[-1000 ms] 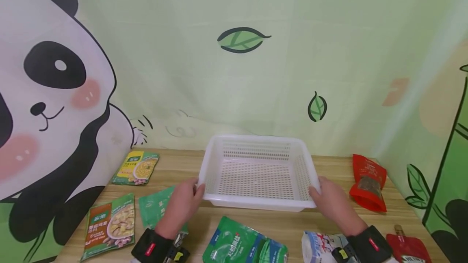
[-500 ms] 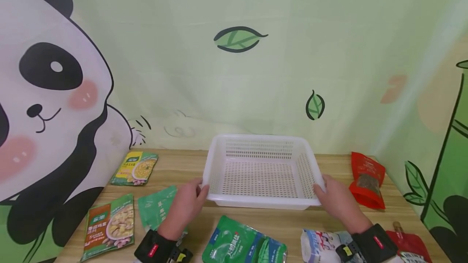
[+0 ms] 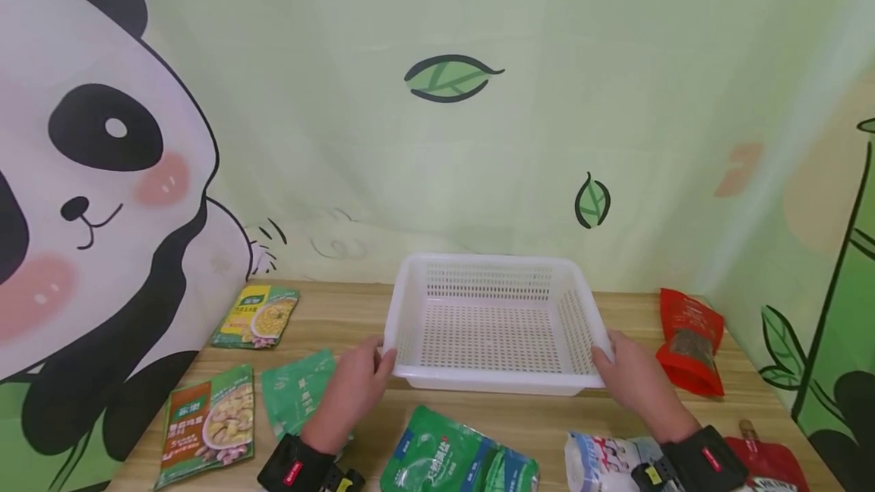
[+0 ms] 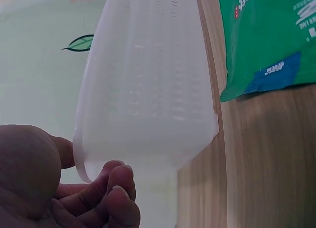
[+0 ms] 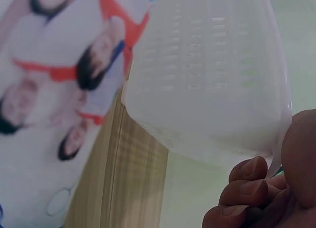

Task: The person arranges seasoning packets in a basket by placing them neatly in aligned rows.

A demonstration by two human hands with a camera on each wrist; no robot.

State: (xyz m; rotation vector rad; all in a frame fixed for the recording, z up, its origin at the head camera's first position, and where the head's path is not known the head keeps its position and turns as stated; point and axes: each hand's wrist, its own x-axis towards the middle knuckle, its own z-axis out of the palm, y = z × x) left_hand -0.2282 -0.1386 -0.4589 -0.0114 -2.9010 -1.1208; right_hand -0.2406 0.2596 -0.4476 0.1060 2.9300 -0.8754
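A white plastic basket (image 3: pixel 492 380) with slotted walls and floor sits near the back of the table, with nothing inside. My left hand (image 3: pixel 355 382) grips its near left corner, thumb over the rim. At the opposite near corner my right hand (image 3: pixel 636 378) holds the rim the same way. In the left wrist view, fingers (image 4: pixel 121 188) curl beneath the basket's rim (image 4: pixel 81 154). Curled fingers (image 5: pixel 242 188) also show under the rim in the right wrist view. A green and blue pouch (image 3: pixel 444 454) lies in front of the basket.
On the left lie a yellow-green packet (image 3: pixel 258 316), a brown-green packet (image 3: pixel 208 424) and a pale green packet (image 3: pixel 294 389). To the right are a red pouch with a window (image 3: pixel 690 344), a red spouted pouch (image 3: pixel 766 462) and a white-blue bag (image 3: pixel 601 458). A printed cloth wall (image 3: pixel 342 135) stands behind.
Both hands and the basket have shifted slightly to the right along the table, most of it in the first half second. The grip on the rim stays the same.
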